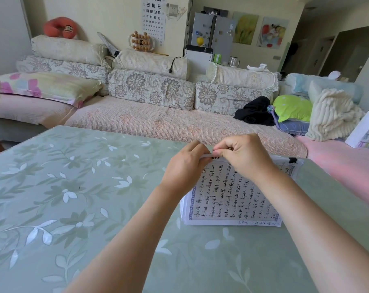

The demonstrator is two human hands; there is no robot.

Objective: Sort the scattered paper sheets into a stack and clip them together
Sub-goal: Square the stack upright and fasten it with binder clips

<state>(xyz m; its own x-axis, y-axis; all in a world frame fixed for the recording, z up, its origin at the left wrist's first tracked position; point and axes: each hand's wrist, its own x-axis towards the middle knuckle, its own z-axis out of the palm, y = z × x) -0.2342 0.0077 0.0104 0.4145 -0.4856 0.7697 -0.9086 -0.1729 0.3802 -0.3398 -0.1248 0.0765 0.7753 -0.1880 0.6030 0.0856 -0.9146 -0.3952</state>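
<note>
Stack (232, 199) is lying on the table (73, 187) near its far right part, squared up, top sheet covered in handwritten columns inside a blue border. The far edge is lifting slightly where I am gripping it; the near edge is resting flat.

- Left hand (184, 168): fingers curling over the far edge, pinching the sheets together so they are not fanning out.
- Right hand (246, 155): fingers bunched tight, thumb and fingertips pressing on a small black piece at that same edge. I am reading it as a second clip (216, 157), mostly hidden under my fingers; whether its mouth is fully on the paper, I cannot tell.
- One black clip (292, 160) is sitting on the far right corner, biting the edge. That is pinning one end, so the left end is the one needing hold.
- Both hands are meeting almost knuckle to knuckle: one steadying, one squeezing.

Judgement: sorting looks done and clipping is in its last stage.

Surface: pale green cover with a white leaf print, smooth and a little glossy, so the paper is likely sliding easily.

Room: a sofa (158, 121) in pink quilting just beyond the table, floral cushions along its back, and an eye chart (154, 20) hanging on the wall.
</note>
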